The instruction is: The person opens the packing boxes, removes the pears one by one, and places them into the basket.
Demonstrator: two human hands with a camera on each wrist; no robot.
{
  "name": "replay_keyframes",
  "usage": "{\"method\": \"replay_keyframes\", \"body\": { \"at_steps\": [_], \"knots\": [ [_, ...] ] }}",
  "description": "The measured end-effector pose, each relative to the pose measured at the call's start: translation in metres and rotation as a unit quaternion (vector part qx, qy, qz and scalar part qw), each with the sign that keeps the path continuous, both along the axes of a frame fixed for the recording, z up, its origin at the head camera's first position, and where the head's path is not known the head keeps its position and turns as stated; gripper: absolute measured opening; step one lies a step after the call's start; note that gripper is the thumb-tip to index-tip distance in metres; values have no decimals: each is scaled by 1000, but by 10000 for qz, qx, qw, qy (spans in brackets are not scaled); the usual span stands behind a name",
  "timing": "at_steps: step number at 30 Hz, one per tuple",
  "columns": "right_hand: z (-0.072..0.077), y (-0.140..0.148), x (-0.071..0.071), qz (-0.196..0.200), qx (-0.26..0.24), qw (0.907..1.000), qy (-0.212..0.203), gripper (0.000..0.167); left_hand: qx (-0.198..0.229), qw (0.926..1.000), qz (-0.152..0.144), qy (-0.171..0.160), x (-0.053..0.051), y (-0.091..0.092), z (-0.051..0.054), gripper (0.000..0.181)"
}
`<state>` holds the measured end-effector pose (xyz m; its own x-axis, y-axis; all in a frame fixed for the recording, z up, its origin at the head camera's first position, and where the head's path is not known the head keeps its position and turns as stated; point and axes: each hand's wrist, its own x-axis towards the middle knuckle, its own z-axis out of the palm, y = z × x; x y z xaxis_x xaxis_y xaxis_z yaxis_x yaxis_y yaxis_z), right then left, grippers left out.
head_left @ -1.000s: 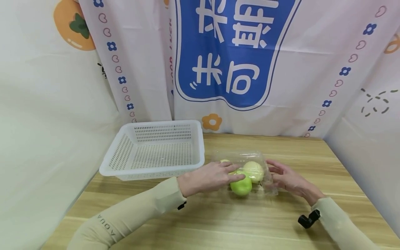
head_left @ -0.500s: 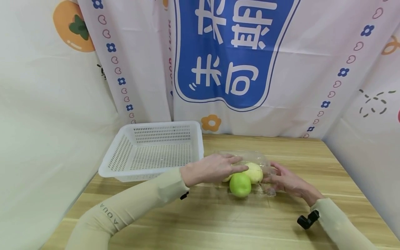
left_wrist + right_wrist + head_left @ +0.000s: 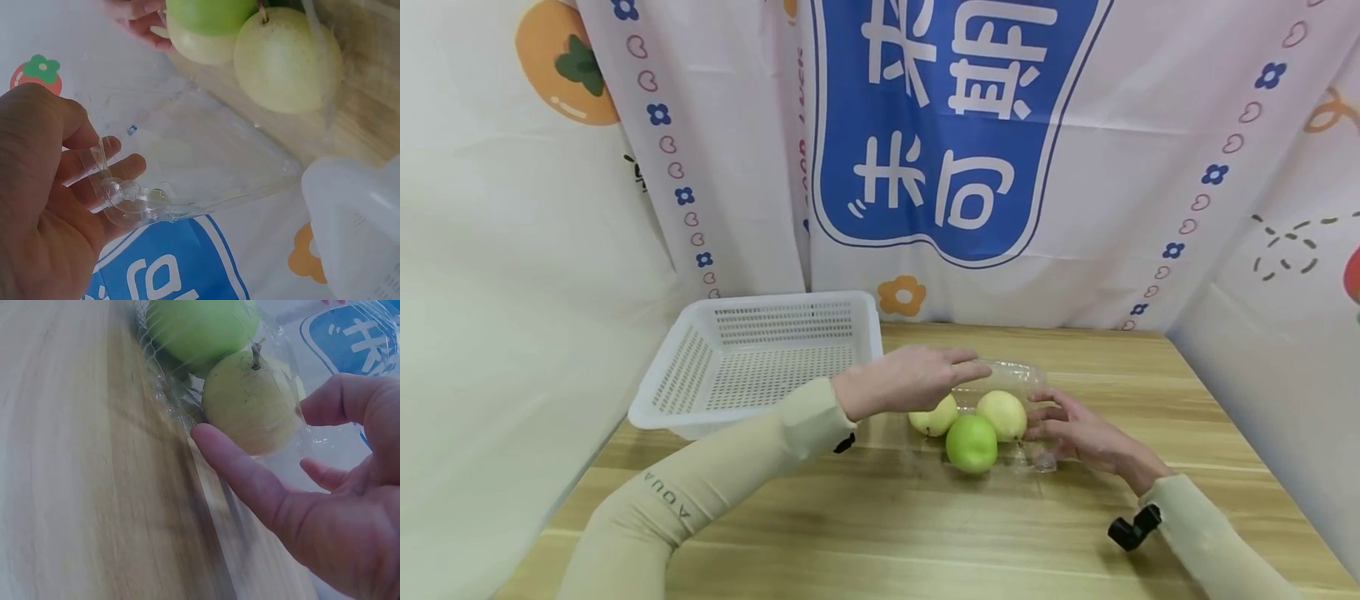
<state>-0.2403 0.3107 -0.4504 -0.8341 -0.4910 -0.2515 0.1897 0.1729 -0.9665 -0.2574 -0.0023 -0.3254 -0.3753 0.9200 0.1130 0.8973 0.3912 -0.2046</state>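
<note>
A clear plastic clamshell box lies on the table with its lid (image 3: 1017,377) raised toward the back. Inside sit a green apple (image 3: 972,445) in front and two pale yellow pears, the right pear (image 3: 1002,416) and the left pear (image 3: 933,418). My left hand (image 3: 910,381) reaches over the left pear. In the left wrist view, its thumb and fingers pinch the lid's clear edge (image 3: 134,203). At the box's right side, my right hand (image 3: 1092,437) rests its spread, relaxed fingers against the plastic, close to the right pear (image 3: 250,403).
A white perforated plastic basket (image 3: 647,408) stands left of the box, behind my left forearm. The wooden table (image 3: 910,533) ends at a printed cloth backdrop (image 3: 1075,275), with pale walls of cloth on both sides.
My left hand has moved back and up from over the apple, and the lid has swung up with it, uncovering the fruit. The right hand has stayed at the box's right side.
</note>
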Motion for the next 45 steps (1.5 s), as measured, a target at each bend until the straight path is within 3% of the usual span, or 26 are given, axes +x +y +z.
{"method": "replay_keyframes", "body": {
  "at_steps": [4, 10, 18, 26, 32, 39, 45],
  "knots": [
    [2, -2, 4, -30, 9, 10000, -47, 66, -18, 9999, 84, -55, -5, 2, 4, 54],
    [5, -5, 7, -85, 23, 9999, -110, 62, 116, 9995, 189, 237, -17, 5, 7, 50],
    [4, -7, 8, -153, 7, 9998, -106, 55, 171, 9962, 734, 434, -32, 13, 19, 52],
    [4, -10, 9, -217, 39, 9997, -95, 53, -150, 9895, 1297, 620, -41, 24, 26, 33],
    [4, -12, 9, -216, 60, 9997, -71, 49, -131, 9835, 1775, 328, -51, 31, 27, 30],
    [6, -12, 9, -237, 97, 9997, -47, 47, -192, 9713, 2366, -143, -63, 34, 27, 60],
    [7, -8, 10, -189, 168, 9997, -47, 46, -251, 9671, 2483, -502, -67, 29, 25, 63]
  ]
}}
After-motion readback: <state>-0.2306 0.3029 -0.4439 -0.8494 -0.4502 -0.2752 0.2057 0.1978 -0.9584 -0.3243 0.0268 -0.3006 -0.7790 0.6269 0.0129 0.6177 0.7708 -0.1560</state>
